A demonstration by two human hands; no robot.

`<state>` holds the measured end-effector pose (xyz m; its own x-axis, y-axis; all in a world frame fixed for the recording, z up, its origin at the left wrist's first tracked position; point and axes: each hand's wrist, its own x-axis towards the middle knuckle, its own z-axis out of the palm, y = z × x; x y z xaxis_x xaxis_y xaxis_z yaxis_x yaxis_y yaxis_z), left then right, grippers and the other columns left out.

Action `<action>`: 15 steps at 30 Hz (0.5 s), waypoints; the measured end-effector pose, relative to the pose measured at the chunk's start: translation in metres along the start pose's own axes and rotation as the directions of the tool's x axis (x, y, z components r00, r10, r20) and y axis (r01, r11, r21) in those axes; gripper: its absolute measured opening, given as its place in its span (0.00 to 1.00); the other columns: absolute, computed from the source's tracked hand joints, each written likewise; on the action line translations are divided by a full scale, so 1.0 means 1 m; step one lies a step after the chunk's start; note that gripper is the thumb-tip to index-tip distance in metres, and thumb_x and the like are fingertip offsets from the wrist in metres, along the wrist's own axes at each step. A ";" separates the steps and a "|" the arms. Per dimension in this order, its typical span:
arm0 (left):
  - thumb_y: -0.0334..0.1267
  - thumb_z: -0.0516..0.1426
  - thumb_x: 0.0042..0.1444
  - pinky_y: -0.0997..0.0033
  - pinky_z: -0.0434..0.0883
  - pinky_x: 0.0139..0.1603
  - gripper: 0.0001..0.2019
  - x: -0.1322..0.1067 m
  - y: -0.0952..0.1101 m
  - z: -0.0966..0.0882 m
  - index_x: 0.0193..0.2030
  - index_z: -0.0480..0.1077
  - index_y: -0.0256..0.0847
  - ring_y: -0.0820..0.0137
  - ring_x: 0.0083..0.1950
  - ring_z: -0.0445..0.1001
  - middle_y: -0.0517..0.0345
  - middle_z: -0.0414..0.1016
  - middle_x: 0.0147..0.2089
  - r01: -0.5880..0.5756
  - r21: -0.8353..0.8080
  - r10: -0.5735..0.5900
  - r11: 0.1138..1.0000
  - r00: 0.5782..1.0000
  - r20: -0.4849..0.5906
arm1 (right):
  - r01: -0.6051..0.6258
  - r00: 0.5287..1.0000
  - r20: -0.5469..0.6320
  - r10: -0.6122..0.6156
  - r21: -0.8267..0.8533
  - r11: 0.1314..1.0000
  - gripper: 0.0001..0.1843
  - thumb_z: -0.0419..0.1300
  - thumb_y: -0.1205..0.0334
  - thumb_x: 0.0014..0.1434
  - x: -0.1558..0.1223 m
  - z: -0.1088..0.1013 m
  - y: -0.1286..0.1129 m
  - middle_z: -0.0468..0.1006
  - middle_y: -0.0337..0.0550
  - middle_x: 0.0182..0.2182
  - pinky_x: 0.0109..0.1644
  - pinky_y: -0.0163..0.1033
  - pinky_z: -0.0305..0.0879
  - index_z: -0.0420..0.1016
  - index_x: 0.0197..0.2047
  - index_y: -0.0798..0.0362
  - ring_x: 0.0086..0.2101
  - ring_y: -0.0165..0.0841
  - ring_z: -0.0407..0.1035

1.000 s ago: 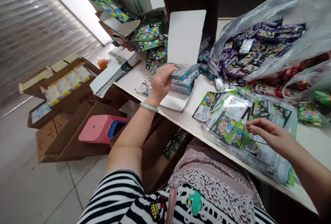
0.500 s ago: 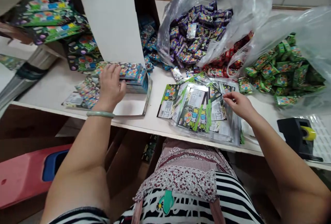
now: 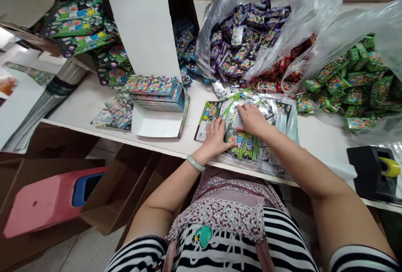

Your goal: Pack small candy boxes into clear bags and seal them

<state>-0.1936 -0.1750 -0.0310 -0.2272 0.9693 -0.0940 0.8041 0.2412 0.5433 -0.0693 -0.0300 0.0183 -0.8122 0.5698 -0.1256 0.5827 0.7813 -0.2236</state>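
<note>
Printed packets [image 3: 242, 150] lie under left hand [image 3: 214, 140] and right hand [image 3: 253, 120], fingers [image 3: 222, 127] parted.

The left hand [image 3: 216, 139] and right hand [image 3: 253, 120], fingers spread, touch a pile of printed plastic pouches [image 3: 243, 147] on the white table [image 3: 78, 105]. An open carton [image 3: 157, 125] to their left holds stacked packets [image 3: 153, 85]; behind the pile, a clear plastic bag [image 3: 300, 10] contains purple sachets [image 3: 235, 56].

One left hand [image 3: 215, 138], one right hand [image 3: 253, 121], one white box [image 3: 157, 124], one pink stool [image 3: 40, 205], one tape holder [image 3: 366, 171]; too many flat packs [image 3: 241, 143] and little packs [image 3: 238, 35] to count.
</note>
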 end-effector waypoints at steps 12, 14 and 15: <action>0.32 0.54 0.64 0.70 0.76 0.43 0.14 -0.015 0.028 -0.029 0.55 0.67 0.45 0.71 0.41 0.78 0.56 0.77 0.42 -0.418 -0.430 0.205 0.800 0.865 -0.459 | -0.028 0.994 0.082 -0.074 0.834 0.551 0.16 0.67 0.46 0.51 -0.046 -0.073 0.027 0.76 0.37 0.28 0.35 0.38 0.64 0.77 0.32 0.50 0.30 0.31 0.68; 0.31 0.54 0.65 0.68 0.76 0.46 0.14 -0.017 0.036 -0.042 0.55 0.68 0.45 0.70 0.45 0.79 0.55 0.79 0.46 -0.510 -0.273 0.345 0.816 0.807 -0.479 | -0.076 0.974 0.177 -0.145 0.848 0.524 0.16 0.68 0.45 0.49 -0.058 -0.080 0.026 0.77 0.37 0.27 0.35 0.38 0.66 0.79 0.31 0.49 0.30 0.31 0.69; 0.30 0.54 0.65 0.66 0.76 0.48 0.15 -0.019 0.040 -0.048 0.56 0.68 0.45 0.68 0.47 0.79 0.53 0.79 0.48 -0.538 -0.178 0.409 0.824 0.782 -0.471 | -0.089 0.974 0.184 -0.129 0.843 0.531 0.15 0.69 0.45 0.49 -0.062 -0.082 0.025 0.77 0.37 0.26 0.36 0.38 0.66 0.80 0.30 0.49 0.30 0.32 0.69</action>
<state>-0.1836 -0.1859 0.0321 -0.1078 0.8336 0.5418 0.6868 -0.3315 0.6468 -0.0023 -0.0254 0.0994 -0.8720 0.4073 -0.2715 0.3571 0.1498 -0.9220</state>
